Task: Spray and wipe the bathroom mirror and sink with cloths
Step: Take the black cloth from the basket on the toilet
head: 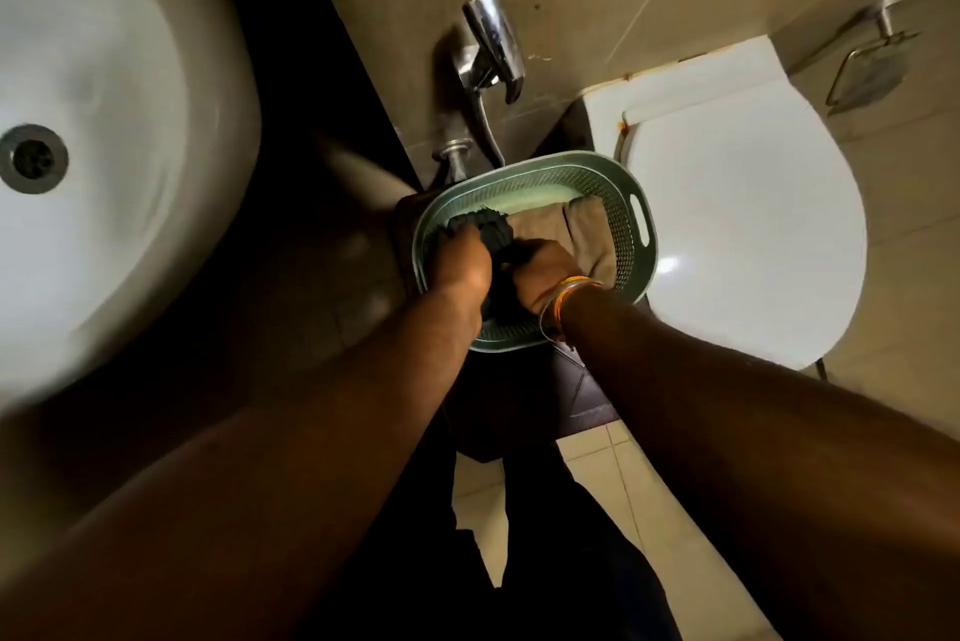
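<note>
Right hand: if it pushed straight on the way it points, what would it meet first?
Probably the tan folded cloth lying in the green perforated plastic basket, just beyond the right hand, whose grip holds a dark cloth; depth is unclear.

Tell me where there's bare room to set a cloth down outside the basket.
The closed toilet lid, right of the basket, is bare and broad. The sink bowl at left holds nothing. The basket itself is crowded: the left hand and right hand grip a dark cloth beside a tan cloth.
</note>
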